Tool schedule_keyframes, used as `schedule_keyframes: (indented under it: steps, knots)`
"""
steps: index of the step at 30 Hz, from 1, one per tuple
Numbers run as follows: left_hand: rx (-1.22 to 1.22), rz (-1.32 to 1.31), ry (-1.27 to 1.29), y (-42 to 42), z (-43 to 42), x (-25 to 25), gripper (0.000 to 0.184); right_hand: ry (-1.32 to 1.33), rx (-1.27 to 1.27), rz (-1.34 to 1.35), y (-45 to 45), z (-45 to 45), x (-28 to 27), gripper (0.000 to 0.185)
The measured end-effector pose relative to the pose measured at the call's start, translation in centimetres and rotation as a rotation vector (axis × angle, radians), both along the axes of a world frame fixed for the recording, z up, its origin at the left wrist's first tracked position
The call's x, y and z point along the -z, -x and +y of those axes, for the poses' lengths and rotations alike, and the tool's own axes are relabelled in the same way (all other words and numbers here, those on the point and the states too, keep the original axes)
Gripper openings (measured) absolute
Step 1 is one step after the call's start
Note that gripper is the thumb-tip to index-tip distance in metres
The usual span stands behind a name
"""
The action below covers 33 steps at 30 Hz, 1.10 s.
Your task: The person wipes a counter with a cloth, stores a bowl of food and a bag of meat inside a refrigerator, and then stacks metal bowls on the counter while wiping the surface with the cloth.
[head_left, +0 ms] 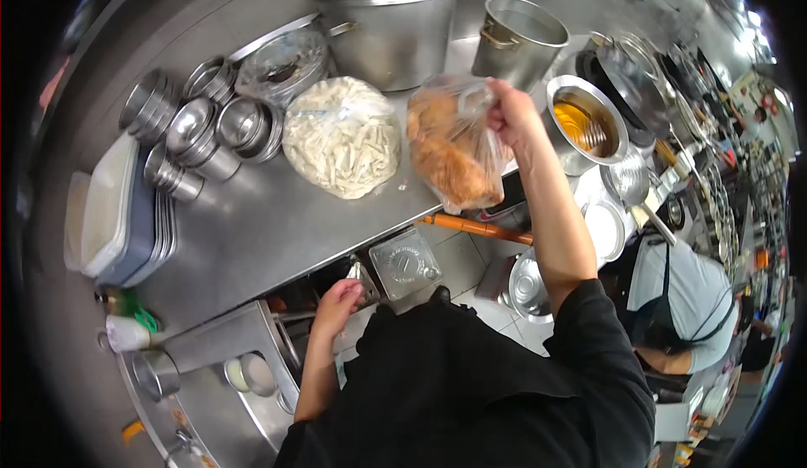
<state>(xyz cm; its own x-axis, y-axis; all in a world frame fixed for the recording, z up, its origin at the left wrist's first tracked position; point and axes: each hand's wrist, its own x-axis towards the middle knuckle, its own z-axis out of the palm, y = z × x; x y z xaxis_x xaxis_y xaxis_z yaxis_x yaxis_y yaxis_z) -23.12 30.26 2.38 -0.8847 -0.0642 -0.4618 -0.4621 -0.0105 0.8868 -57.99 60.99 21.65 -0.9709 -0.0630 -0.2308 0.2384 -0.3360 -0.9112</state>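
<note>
My right hand (511, 113) is closed on the gathered top of a clear plastic bag (454, 144). Orange-brown pieces of food, perhaps fried, fill the bag, which is held up at the counter's front edge. To its left, a second clear bag (342, 136) full of pale, whitish strips rests on the steel counter (252, 216). My left hand (339, 304) hangs low in front of the counter edge, loosely curled with fingers apart and nothing visible in it. A shiny object (361, 279) lies just beyond its fingertips; its kind is unclear.
A large lidded pot (391, 35) and a tall steel pot (521, 39) stand behind. At right is a pot of orange-yellow liquid (580, 123) with a whisk. Stacked steel cups (197, 132) and trays (122, 207) are left, a sink (202, 384) below. Another person (685, 291) bends at right.
</note>
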Motion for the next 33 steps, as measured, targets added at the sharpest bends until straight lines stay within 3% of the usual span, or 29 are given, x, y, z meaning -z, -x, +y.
schedule_keyframes:
  steps: [5,11,17,20,26,30,32,33]
  knots:
    - [0.104,-0.001,-0.010,2.4,1.7,0.7,0.030,-0.093,-0.098,0.008,-9.8,1.5,-1.5,0.026]
    - [0.349,-0.130,0.018,4.1,0.1,5.9,0.033,-0.314,0.179,-0.127,-22.3,6.3,-1.2,0.016]
    - [0.564,-0.182,0.115,6.4,1.5,6.7,0.033,-0.374,0.313,-0.215,-34.9,12.2,3.9,0.018]
    - [0.700,-0.176,0.188,7.6,3.0,9.2,0.031,-0.402,0.518,-0.337,-42.1,14.4,5.6,0.016]
    - [0.992,-0.165,0.281,7.4,13.1,10.0,0.036,-0.544,0.892,-0.385,-60.0,19.4,13.4,0.013]
    - [1.195,-0.062,0.308,3.9,24.3,9.0,0.035,-0.534,1.057,-0.472,-72.7,21.9,13.9,0.014]
    - [1.289,-0.019,0.316,0.7,30.9,9.2,0.033,-0.692,1.232,-0.578,-78.7,22.7,15.5,0.028]
    - [1.313,-0.038,0.273,-1.5,34.4,9.4,0.031,-0.704,1.348,-0.581,-82.2,24.2,19.0,0.032]
